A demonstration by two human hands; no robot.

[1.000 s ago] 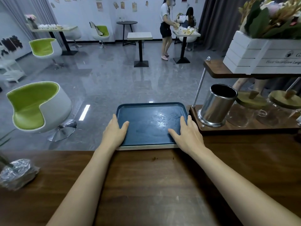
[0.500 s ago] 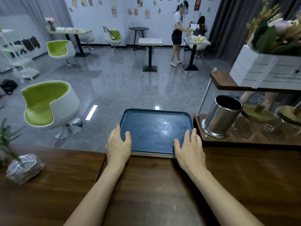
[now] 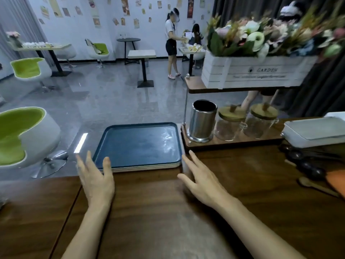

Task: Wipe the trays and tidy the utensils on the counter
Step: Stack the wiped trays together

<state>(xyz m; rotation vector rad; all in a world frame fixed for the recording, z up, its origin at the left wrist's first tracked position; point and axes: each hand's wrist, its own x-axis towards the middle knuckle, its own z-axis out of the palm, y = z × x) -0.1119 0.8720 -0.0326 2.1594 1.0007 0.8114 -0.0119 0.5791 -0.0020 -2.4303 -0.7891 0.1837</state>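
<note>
the stack of trays (image 3: 138,144) lies at the far edge of the surface (image 3: 168,217), just ahead, between the hands. left hand (image 3: 95,177) and right hand (image 3: 202,183) hold nothing, fingers spread, by its near corners. spoons (image 3: 306,165) lie well right of the right hand.

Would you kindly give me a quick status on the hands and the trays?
Left hand and right hand open, flanking tray stack. Stack at counter far edge. Spoons loose, far right. Nothing blocking.

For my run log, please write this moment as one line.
left hand: open | right hand: open | tray stack: counter far edge, hands near its corners | spoons: loose, right
</note>
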